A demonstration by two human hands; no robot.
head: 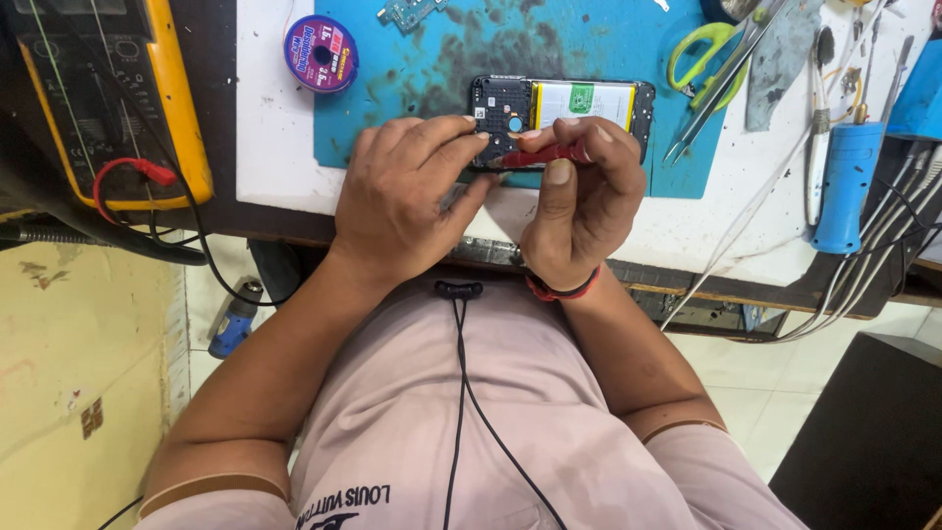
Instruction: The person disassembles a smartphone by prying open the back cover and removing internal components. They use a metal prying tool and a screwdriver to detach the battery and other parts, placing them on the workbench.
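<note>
Red-handled screwdriver (pixel 543 154) pinched in the right hand (pixel 579 201), thumb under, fingers curled over, tip aimed left toward the left hand's fingertips. Left hand (pixel 407 196) clenched to nothing, fingers pressed down on the near edge of the opened phone (pixel 561 108), back cover off, white battery showing just beyond the right knuckles. Phone flat on the stained blue mat (pixel 432 59), touching both hands. Risk, by the look of it: tip slipping sideways and gouging the bare board or battery, since the left fingers alone brace the phone. Tweezers (pixel 716 83) and green scissors (pixel 699 54) beyond the right hand; yellow multimeter (pixel 186 108) well off past the left.
</note>
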